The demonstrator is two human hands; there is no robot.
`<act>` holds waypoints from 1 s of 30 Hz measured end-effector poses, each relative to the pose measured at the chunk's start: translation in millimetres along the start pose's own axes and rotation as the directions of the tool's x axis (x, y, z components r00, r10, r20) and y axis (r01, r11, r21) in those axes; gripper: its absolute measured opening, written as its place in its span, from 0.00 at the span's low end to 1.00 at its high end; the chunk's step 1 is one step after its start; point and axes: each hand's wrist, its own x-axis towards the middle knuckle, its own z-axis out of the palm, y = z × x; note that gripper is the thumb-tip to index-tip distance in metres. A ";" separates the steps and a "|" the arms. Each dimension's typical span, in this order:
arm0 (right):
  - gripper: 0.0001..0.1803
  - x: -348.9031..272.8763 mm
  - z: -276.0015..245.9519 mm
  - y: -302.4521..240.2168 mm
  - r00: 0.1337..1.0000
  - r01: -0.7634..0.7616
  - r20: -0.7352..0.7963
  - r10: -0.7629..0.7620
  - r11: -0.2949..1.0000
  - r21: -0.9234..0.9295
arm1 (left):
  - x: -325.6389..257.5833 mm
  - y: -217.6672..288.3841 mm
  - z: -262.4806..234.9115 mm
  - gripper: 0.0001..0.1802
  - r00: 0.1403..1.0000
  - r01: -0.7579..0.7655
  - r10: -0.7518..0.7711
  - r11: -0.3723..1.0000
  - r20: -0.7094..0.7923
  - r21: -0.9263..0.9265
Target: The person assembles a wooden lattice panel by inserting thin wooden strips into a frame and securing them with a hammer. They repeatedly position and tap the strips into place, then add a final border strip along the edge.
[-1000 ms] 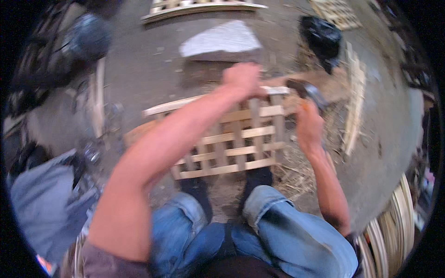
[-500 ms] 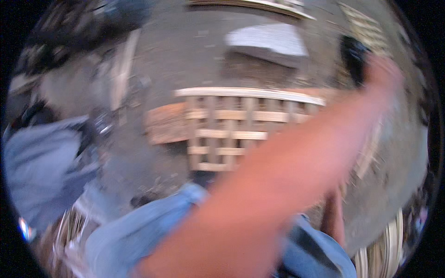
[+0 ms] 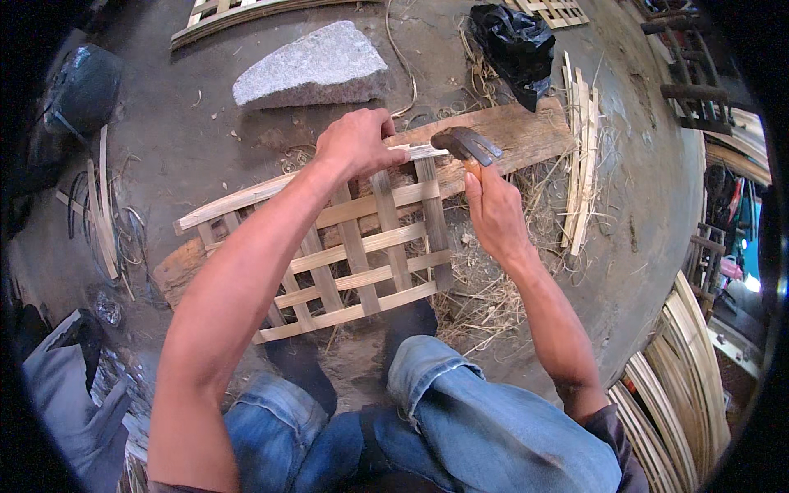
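A woven lattice panel (image 3: 363,245) of flat wooden or bamboo strips lies tilted before my knees, its top edge resting on a rough wooden plank (image 3: 526,140). My left hand (image 3: 355,141) is closed over the pale strip (image 3: 246,199) along that edge, thumb pointing right. Whether a nail sits in its fingers, I cannot tell. In my right hand (image 3: 498,215) is a claw hammer (image 3: 468,146), gripped by its short-looking wooden handle. The hammer head hovers at or just above the right end of the strip; contact is unclear.
Beyond the plank lie a grey stone block (image 3: 312,67) and a black plastic bag (image 3: 516,49). Loose slats (image 3: 580,160) and shavings (image 3: 485,304) litter the right side. Bundled strips (image 3: 686,370) stand at lower right; another lattice panel (image 3: 238,18) lies at the far edge.
My left hand has come back from the black bag at far right to the panel's top edge. My right hand has risen into view with the hammer. The panel now appears more slanted.
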 end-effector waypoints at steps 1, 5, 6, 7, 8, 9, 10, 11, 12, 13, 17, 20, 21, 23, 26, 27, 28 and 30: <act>0.10 -1.4 0.5 -0.2 1.000 0.019 -0.023 -0.019 1.000 -0.015 | 1.4 2.7 -0.7 0.28 1.000 0.005 -0.006 1.000 0.026 0.013; 0.10 3.3 5.9 -1.8 0.995 -0.067 0.073 0.070 0.997 -0.044 | 1.5 3.9 -3.9 0.28 0.997 0.028 -0.032 0.998 0.070 0.053; 0.10 4.6 3.6 -4.9 0.998 -0.042 0.052 0.045 0.998 -0.044 | 1.4 3.0 -4.4 0.28 0.997 0.030 -0.033 0.998 0.064 0.054; 0.10 6.0 -1.1 -10.0 0.999 -0.017 0.030 0.019 0.999 -0.044 | 1.1 1.5 -4.7 0.28 0.998 0.035 -0.039 0.997 0.058 0.066; 0.10 5.9 -5.5 -11.7 1.000 0.003 0.007 -0.003 0.999 -0.053 | 2.9 2.2 -2.8 0.29 0.998 0.033 -0.036 0.997 0.054 0.071; 0.10 3.7 -4.2 -9.6 0.999 -0.017 0.028 0.019 0.998 -0.063 | 4.5 2.8 -0.9 0.29 0.998 0.030 -0.034 0.997 0.050 0.077; 0.10 0.7 -1.0 -6.6 0.998 -0.038 0.049 0.041 0.997 -0.073 | 6.2 3.4 1.0 0.29 0.998 0.027 -0.031 0.997 0.054 0.075; 0.10 0.3 0.2 -7.7 0.996 -0.053 0.072 0.059 0.996 -0.077 | 6.4 3.6 0.6 0.29 0.998 0.029 -0.034 0.997 0.055 0.077; 0.10 1.6 -2.9 -9.3 0.994 -0.055 0.087 0.061 0.996 -0.071 | 6.4 3.7 0.2 0.29 0.998 0.032 -0.037 0.996 0.056 0.079; 0.10 4.0 -8.7 -12.5 0.993 -0.057 0.101 0.063 0.996 -0.065 | 6.4 3.5 -0.3 0.29 0.998 0.023 -0.026 0.997 0.051 0.072; 0.10 1.0 -6.0 -13.1 0.991 -0.056 0.115 0.062 0.997 -0.055 | 4.9 5.3 -2.4 0.29 0.998 0.014 -0.016 0.999 0.057 0.048; 0.10 7.3 -13.3 -23.7 0.971 -0.118 0.194 0.137 0.988 -0.102 | 6.9 3.1 -7.0 0.30 0.997 0.037 -0.043 0.995 0.063 0.091; 0.11 3.7 -10.8 -28.8 0.983 -0.078 0.163 0.086 0.996 -0.052 | 1.1 1.9 -11.1 0.31 0.996 0.058 -0.066 0.991 0.067 0.121; 0.12 -8.2 -8.1 -39.3 0.996 0.017 0.088 -0.021 0.999 0.048 | -14.6 -7.0 -34.3 0.31 0.999 0.037 -0.035 0.973 -0.010 0.228; 0.14 -13.6 1.3 -40.3 0.985 0.154 0.085 -0.152 0.988 -0.016 | -25.9 -16.1 -75.0 0.28 0.994 -0.074 0.095 0.939 -0.049 0.337; 0.14 -15.2 -3.2 -36.1 0.982 0.175 0.075 -0.171 0.983 -0.060 | -28.0 -18.6 -88.5 0.27 0.985 -0.151 0.171 0.919 -0.023 0.364; 0.13 -13.1 1.6 -39.5 0.983 0.147 0.113 -0.141 0.988 -0.044 | -41.4 -24.9 -105.9 0.25 0.985 -0.174 0.155 0.895 0.080 0.410; 0.12 -5.8 0.2 -48.9 0.970 0.174 0.183 -0.163 0.983 -0.049 | -65.8 -55.2 -122.1 0.22 0.972 -0.224 0.182 0.908 0.147 0.355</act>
